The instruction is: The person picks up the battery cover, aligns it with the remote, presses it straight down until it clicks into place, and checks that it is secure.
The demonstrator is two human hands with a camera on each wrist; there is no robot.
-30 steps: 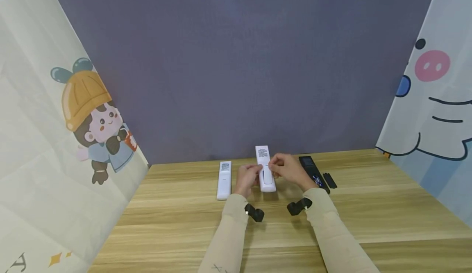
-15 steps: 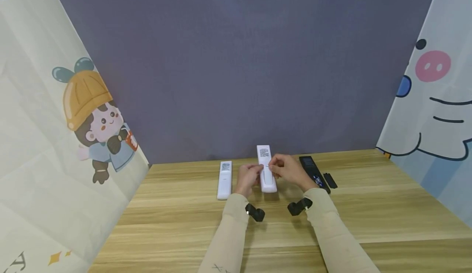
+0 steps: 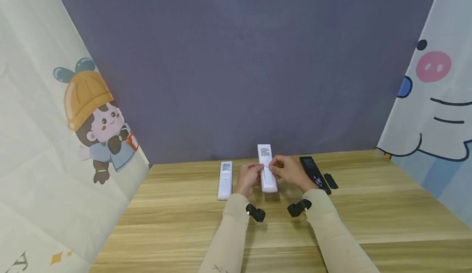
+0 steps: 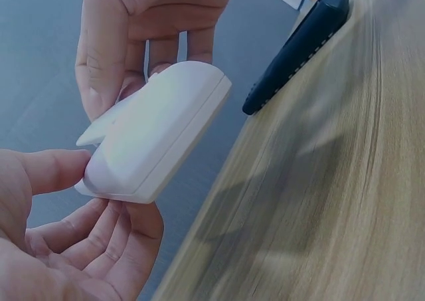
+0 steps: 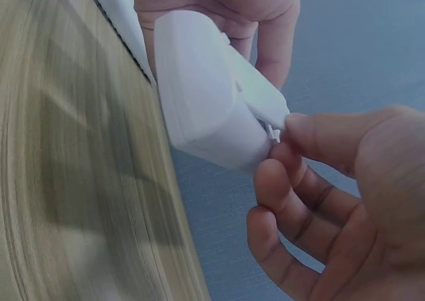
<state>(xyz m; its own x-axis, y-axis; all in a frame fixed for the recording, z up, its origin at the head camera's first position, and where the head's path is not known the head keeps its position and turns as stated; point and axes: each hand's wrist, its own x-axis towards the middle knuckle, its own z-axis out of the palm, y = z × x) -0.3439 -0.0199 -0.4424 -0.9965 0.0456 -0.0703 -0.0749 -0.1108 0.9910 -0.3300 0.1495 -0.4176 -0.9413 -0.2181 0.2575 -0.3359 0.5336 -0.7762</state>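
Note:
My left hand [image 3: 246, 179] grips a white remote control [image 3: 264, 152] by its side, back facing up, above the table. In the left wrist view, the thumb lies on one edge of the remote and the other fingers curl under it. My right hand [image 3: 292, 171] pinches the end of the white battery cover [image 5: 260, 88] between thumb and index finger. The cover's pinched end stands raised off the remote, with a gap below it; its other end sits at the remote's bottom end. What is inside the battery compartment is mostly hidden.
A second white remote control [image 3: 225, 181] lies back up on the wooden table [image 3: 177, 224], left of my hands. To the right lie a black remote control [image 3: 312, 170] and a small black cover [image 3: 330, 180]. A dark grey panel [image 3: 236, 68] rises behind the table.
The battery cover has swung and lowered toward the remote's back, narrowing the dark gap beside it. The held remote has shifted slightly right. Both hands keep their hold.

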